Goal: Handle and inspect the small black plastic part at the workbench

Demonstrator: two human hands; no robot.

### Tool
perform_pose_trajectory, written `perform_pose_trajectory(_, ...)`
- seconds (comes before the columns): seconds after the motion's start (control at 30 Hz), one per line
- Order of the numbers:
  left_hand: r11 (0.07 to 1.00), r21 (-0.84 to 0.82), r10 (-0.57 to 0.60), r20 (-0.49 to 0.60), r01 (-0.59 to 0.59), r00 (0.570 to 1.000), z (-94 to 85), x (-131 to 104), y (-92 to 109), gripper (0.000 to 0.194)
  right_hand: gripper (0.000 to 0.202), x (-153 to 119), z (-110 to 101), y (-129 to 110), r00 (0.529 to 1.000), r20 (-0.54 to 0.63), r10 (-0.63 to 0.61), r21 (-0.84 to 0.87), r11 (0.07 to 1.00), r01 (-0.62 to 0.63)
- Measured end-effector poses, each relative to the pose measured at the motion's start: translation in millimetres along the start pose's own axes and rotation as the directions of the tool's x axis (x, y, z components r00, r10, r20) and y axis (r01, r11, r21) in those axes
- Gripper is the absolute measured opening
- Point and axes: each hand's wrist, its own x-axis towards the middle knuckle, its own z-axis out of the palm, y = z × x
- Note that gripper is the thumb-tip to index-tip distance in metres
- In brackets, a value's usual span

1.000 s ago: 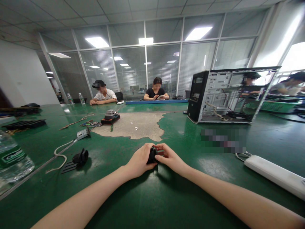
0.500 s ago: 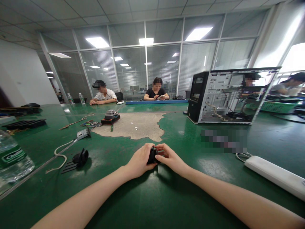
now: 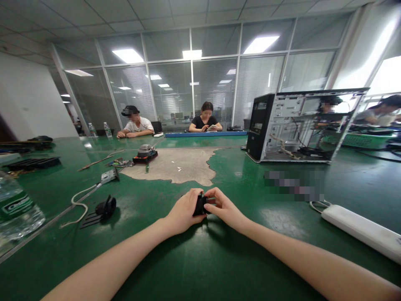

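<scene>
A small black part [image 3: 199, 205], boxy and mostly covered by fingers, is held just over the green tabletop [image 3: 200, 263]. My left hand [image 3: 184, 211] wraps round it from the left, fingers closed. On the other side, my right hand [image 3: 224, 207] pinches its right edge between thumb and fingertips. What kind of part it is cannot be made out. To the left lies a black plastic piece [image 3: 105, 207] with long prongs, apart from both hands.
An opened computer case [image 3: 261, 127] stands at the back right. Near it lie a white power strip [image 3: 360, 230] and a blurred-out object. On the left are a water bottle [image 3: 19, 209], a metal bracket [image 3: 109, 176] and a heatsink fan [image 3: 145, 154]. Two people sit opposite.
My right fingers have shifted very slightly at the black part's edge. My left hand and the things on the table stay where they were.
</scene>
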Motion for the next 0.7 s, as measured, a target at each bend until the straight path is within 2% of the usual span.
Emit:
perform_pose_trajectory(0.17,1.0,-0.003,0.0,0.006,0.0,1.0,-0.6,0,0,0.058,0.025,0,1,0,0.999,0.003,0.049,-0.024,0.999,-0.049)
perform_pose_trajectory(0.3,1.0,-0.002,-0.001,0.015,0.001,1.0,-0.6,0,-1,0.057,0.025,-1,2,-1,0.999,-0.019,0.032,-0.016,0.999,-0.032)
perform_pose_trajectory(0.47,1.0,-0.006,0.0,0.008,0.0,1.0,-0.4,0,-2,0.059,0.022,-2,-2,-2,0.988,-0.131,0.085,-0.04,0.995,-0.091)
perform_pose_trajectory(0.63,1.0,-0.005,0.015,-0.006,-0.015,1.0,-0.7,0,0,0.057,0.031,5,-2,1,0.997,-0.061,0.04,-0.043,0.998,-0.043)
perform_pose_trajectory(0.7,1.0,0.002,0.02,-0.003,-0.019,1.0,-1.2,0,1,0.056,0.033,10,-1,4,0.996,-0.065,0.066,-0.027,0.997,-0.068)
